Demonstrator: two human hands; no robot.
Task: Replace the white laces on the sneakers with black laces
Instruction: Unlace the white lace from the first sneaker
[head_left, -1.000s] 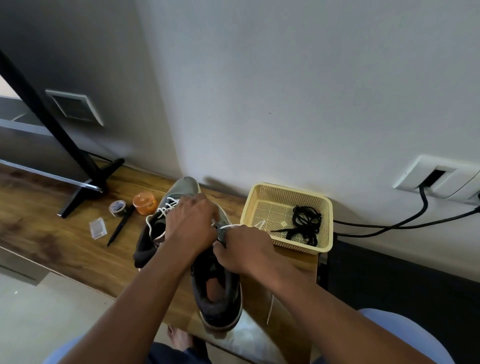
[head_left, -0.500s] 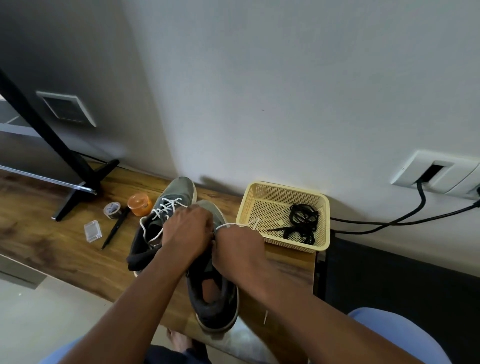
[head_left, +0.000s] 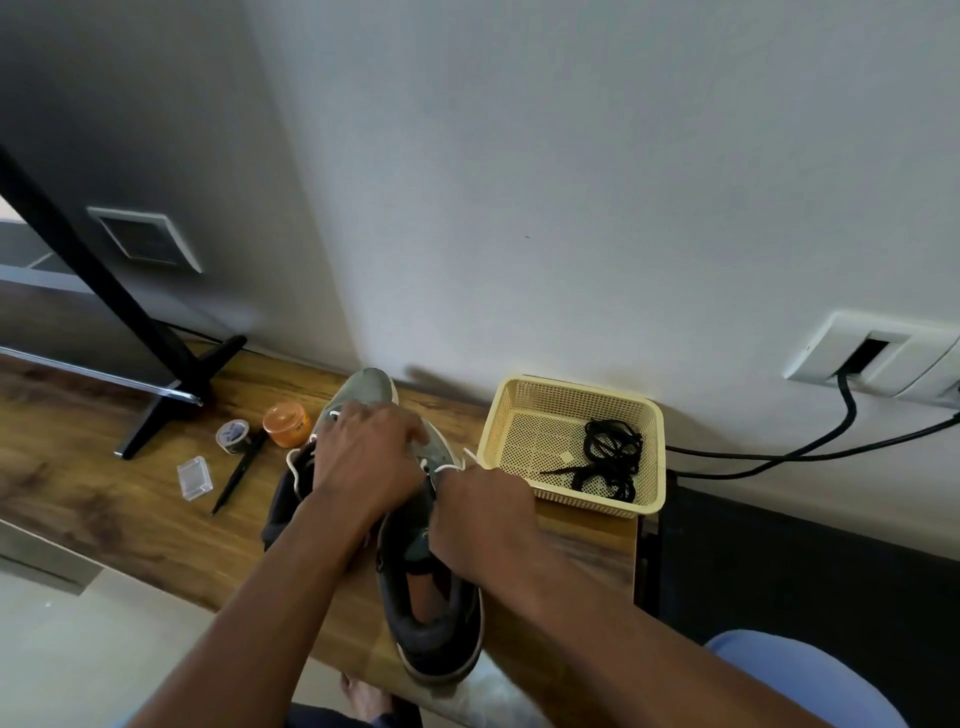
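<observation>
At the centre of the frame, low down, two grey sneakers sit side by side on a wooden shelf. The near sneaker points away from the viewer with its dark collar open toward the bottom edge. The far sneaker lies just to its left, mostly hidden by the hands. A thin white lace arcs out of the near sneaker's upper eyelets toward the right hand.

The lace looks light, soft and limp, so it probably slides freely once loosened and is best pinched close to an eyelet and drawn out one crossing at a time. The sneakers look light but bulky, with padded collars that give way. Pressing on the firm toe or sole would likely hold one steadier.

The left hand comes in from the lower left and lies knuckles up over the lacing, fingers bent down onto it. Whether it pinches a strand cannot be told. The right hand comes in from the lower right, fingers curled at the eyelets, and appears to hold the white lace.

To the right of centre, a pale yellow basket holds a loose tangle of black laces. To the left of the sneakers lie an orange jar, a roll of tape, a black pen and a small clear box.
</observation>
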